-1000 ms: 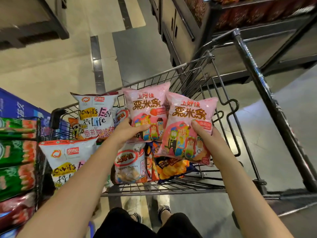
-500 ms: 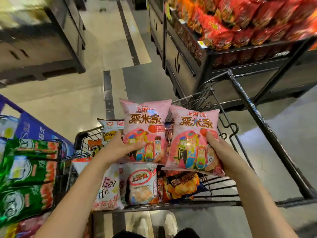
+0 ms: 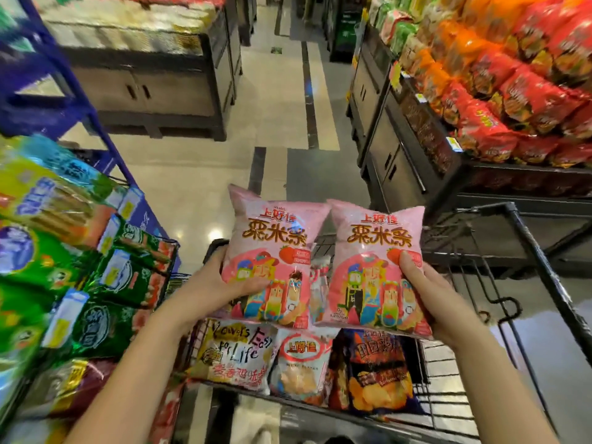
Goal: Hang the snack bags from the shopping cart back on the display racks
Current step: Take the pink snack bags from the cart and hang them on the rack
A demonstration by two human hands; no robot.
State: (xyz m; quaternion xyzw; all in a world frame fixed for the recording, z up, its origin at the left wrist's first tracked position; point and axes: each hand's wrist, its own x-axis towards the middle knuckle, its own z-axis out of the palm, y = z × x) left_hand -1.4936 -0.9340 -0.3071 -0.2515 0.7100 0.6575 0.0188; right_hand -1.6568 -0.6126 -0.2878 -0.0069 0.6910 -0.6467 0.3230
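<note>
Store aisle, seen from above: a person's left hand [image 3: 208, 293] and right hand [image 3: 429, 302] each grasp a pink snack bag, thumbs over the fronts. The left pink bag [image 3: 272, 251] and right pink bag [image 3: 374, 261] are held side by side, edges touching, above the shopping cart [image 3: 443, 363]. Neither is on a hook yet. At least three more lie in the cart below (a white bag [image 3: 234, 350], a red-and-white bag [image 3: 301, 363] and a dark orange bag [image 3: 378, 370]), so most of the job appears to lie ahead. A display rack [image 3: 128, 274] of green packets stands just beside the cart on the left. Whether it has a free peg is hard to tell through the blur.
</note>
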